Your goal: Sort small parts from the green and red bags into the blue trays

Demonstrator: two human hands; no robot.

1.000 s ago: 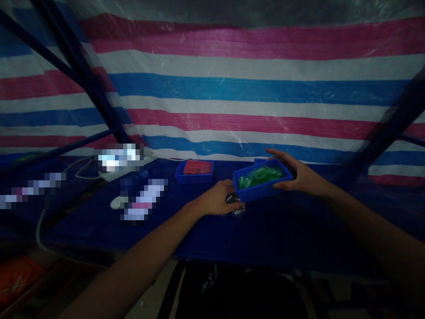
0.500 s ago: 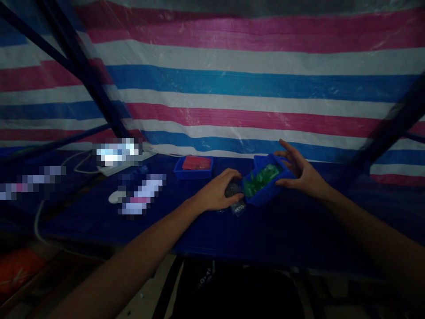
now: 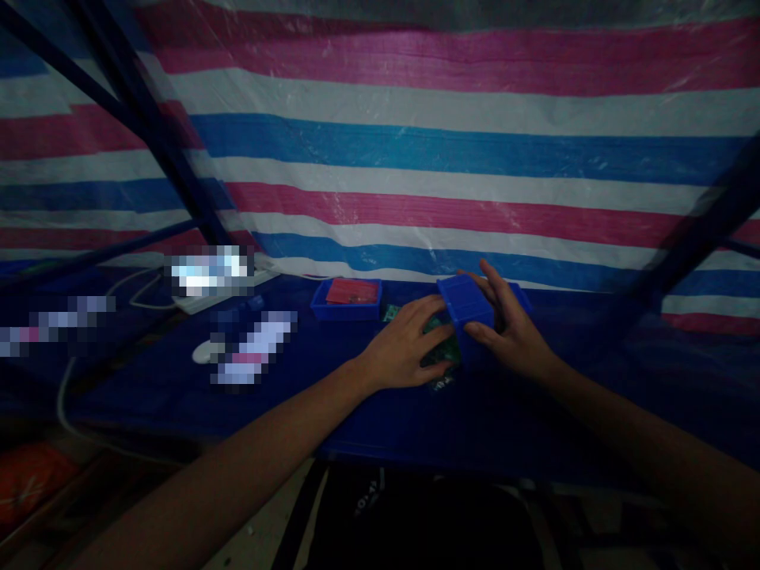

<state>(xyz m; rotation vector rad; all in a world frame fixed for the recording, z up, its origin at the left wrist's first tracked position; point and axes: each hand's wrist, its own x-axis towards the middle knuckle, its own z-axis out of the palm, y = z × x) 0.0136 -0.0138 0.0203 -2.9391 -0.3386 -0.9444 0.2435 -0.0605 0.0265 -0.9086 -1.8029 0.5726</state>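
My right hand [image 3: 516, 336] grips a small blue plastic bin [image 3: 468, 305], thumb on the near side and fingers on the far side. The bin is tipped steeply to the left, its mouth toward my left hand. Green pieces [image 3: 442, 344], perhaps circuit boards or packets, lie at its mouth. With fingers spread, my left hand [image 3: 404, 348] rests over them and partly hides them. Beside its fingertips shows some clear plastic [image 3: 442, 385]. Another green piece [image 3: 390, 313] lies on the table behind the left hand.
Further back stands a blue tray [image 3: 347, 312] with red flat pieces [image 3: 352, 290]. Past the right hand shows another blue edge [image 3: 522, 297]. On the left are a white mouse [image 3: 207, 351], a white power strip [image 3: 229, 291] with cables, and blurred-out items. Striped sheeting [image 3: 416, 150] hangs behind the blue table [image 3: 380, 427].
My right hand has tipped the bin over to the left. Green pieces now lie on the table under my left hand, which has spread its fingers and shifted slightly right.
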